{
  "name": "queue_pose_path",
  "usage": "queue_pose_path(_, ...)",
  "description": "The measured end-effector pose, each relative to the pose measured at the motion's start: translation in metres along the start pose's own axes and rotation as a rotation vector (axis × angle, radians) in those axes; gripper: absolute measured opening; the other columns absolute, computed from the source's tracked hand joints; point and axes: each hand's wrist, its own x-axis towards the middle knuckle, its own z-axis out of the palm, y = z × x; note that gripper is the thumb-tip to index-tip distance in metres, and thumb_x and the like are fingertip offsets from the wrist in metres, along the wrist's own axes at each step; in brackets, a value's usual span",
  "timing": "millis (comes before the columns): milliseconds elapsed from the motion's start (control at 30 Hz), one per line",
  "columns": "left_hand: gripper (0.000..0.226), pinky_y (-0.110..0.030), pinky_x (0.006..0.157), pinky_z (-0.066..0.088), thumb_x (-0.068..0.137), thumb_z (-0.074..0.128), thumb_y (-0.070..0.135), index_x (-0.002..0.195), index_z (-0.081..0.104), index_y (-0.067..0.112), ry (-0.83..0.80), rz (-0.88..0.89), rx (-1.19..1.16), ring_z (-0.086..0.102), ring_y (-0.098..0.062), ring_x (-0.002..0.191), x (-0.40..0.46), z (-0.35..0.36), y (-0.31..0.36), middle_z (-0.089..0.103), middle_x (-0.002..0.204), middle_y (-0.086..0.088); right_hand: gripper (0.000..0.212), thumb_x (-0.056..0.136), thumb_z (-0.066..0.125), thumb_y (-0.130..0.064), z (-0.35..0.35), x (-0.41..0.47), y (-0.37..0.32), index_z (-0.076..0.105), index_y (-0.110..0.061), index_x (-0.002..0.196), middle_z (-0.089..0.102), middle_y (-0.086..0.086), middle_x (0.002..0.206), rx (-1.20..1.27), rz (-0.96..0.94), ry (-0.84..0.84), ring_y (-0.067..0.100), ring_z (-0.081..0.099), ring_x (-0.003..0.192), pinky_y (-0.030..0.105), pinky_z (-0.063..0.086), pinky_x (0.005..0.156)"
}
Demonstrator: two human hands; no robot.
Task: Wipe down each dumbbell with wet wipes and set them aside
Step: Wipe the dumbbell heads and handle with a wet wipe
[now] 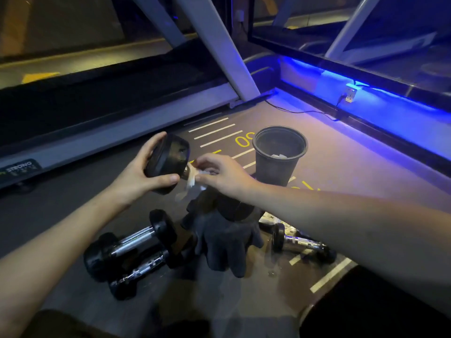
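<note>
Head view, left hand (139,176) gripping rubber-headed dumbbell (168,158), crumpled wipe (192,178)

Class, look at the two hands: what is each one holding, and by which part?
The left hand grips a dumbbell by its upper black head. The right hand pinches a white wet wipe against the handle.

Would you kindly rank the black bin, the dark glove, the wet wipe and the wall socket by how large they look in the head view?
1. black bin and dark glove: about alike; the glove lies nearer the camera, so I won't rank them.
2. wet wipe, partly hidden by the right hand.
3. wall socket, farthest away.
</note>
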Motion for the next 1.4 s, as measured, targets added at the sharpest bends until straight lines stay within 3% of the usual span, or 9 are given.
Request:
queue_pose_path(133, 0.105, -0.017, 0.110, 0.040, 0.056, 0.084, 0.041, 0.150, 0.036, 0.039, -0.005, -0.002, 0.019, 0.053, 0.008, 0.127, 0.004, 0.001, 0.002, 0.050, 0.144, 0.018, 0.029, 0.075, 0.086, -0.022, 0.002, 0.006, -0.005, 0.071, -0.013, 0.098, 0.072, 0.000, 0.088, -0.006, -0.065, 0.089, 0.007, 0.064, 0.082, 0.027, 0.050, 0.081)
queue_pose_path(233, 0.105, -0.010, 0.104, 0.042, 0.058, 0.084, 0.039, 0.150, 0.035, 0.038, -0.010, 0.001, 0.025, 0.054, 0.013, 0.121, 0.004, 0.002, 0.002, 0.049, 0.142, 0.021, 0.024, 0.071, 0.085, -0.020, 0.011, 0.015, -0.009, 0.069, -0.012, 0.087, 0.072, 0.001, 0.079, 0.017, -0.072, 0.124, 0.009, 0.063, 0.072, 0.034, 0.054, 0.076)
queue_pose_path(367, 0.106, -0.015, 0.108, 0.042, 0.057, 0.081, 0.045, 0.152, 0.034, 0.036, -0.008, -0.009, 0.029, 0.053, 0.010, 0.125, 0.004, -0.001, -0.002, 0.050, 0.143, 0.018, 0.021, 0.072, 0.080, -0.016, 0.019, 0.026, -0.005, 0.066, -0.012, 0.088, 0.069, -0.002, 0.075, -0.014, -0.088, 0.138, 0.014, 0.065, 0.074, 0.042, 0.056, 0.076)
queue_pose_path(567, 0.107, -0.019, 0.108, 0.044, 0.058, 0.080, 0.046, 0.153, 0.033, 0.035, -0.005, -0.022, 0.047, 0.054, 0.010, 0.123, 0.005, -0.001, -0.002, 0.051, 0.139, 0.024, 0.028, 0.072, 0.086, -0.031, 0.015, 0.028, -0.001, 0.067, -0.013, 0.083, 0.060, -0.008, 0.067, -0.160, -0.099, 0.046, 0.003, 0.048, 0.058, 0.021, 0.037, 0.057)
queue_pose_path(667, 0.105, -0.037, 0.114, 0.043, 0.058, 0.081, 0.045, 0.153, 0.034, 0.039, 0.005, -0.030, 0.052, 0.054, 0.004, 0.127, 0.005, -0.002, -0.002, 0.051, 0.140, 0.023, 0.030, 0.073, 0.086, -0.034, 0.011, 0.028, -0.002, 0.071, -0.016, 0.091, 0.067, -0.005, 0.075, -0.192, -0.122, 0.021, 0.007, 0.057, 0.067, 0.019, 0.042, 0.061)
queue_pose_path(800, 0.104, -0.050, 0.112, 0.043, 0.058, 0.081, 0.044, 0.151, 0.035, 0.040, 0.019, -0.048, 0.031, 0.058, -0.001, 0.124, 0.003, -0.002, -0.002, 0.055, 0.135, 0.025, 0.039, 0.073, 0.082, -0.039, 0.009, 0.028, 0.001, 0.069, -0.016, 0.101, 0.073, 0.003, 0.093, -0.315, -0.129, -0.034, 0.024, 0.066, 0.093, 0.037, 0.052, 0.078)
queue_pose_path(867, 0.103, -0.046, 0.109, 0.046, 0.058, 0.081, 0.044, 0.151, 0.036, 0.041, 0.025, -0.047, 0.025, 0.059, 0.002, 0.120, 0.002, -0.001, -0.003, 0.056, 0.133, 0.026, 0.041, 0.073, 0.082, -0.042, 0.005, 0.026, 0.004, 0.067, -0.017, 0.101, 0.071, 0.002, 0.091, -0.385, -0.145, -0.067, 0.029, 0.064, 0.094, 0.040, 0.051, 0.076)
queue_pose_path(1033, 0.108, -0.014, 0.094, 0.050, 0.056, 0.080, 0.045, 0.153, 0.034, 0.036, 0.019, -0.034, 0.020, 0.058, 0.012, 0.114, 0.001, -0.001, -0.004, 0.055, 0.134, 0.024, 0.041, 0.074, 0.079, -0.049, -0.003, 0.019, 0.011, 0.066, -0.021, 0.101, 0.068, -0.002, 0.086, -0.462, -0.149, -0.118, 0.026, 0.061, 0.087, 0.040, 0.051, 0.074)
queue_pose_path(1400, 0.106, -0.020, 0.109, 0.041, 0.057, 0.083, 0.042, 0.151, 0.035, 0.036, 0.004, -0.004, 0.034, 0.056, 0.003, 0.124, 0.004, 0.001, -0.002, 0.053, 0.143, 0.012, 0.029, 0.073, 0.076, -0.051, -0.024, 0.004, 0.026, 0.054, -0.033, 0.074, 0.054, -0.009, 0.064, -0.632, -0.082, -0.160, 0.015, 0.049, 0.071, 0.032, 0.031, 0.057)
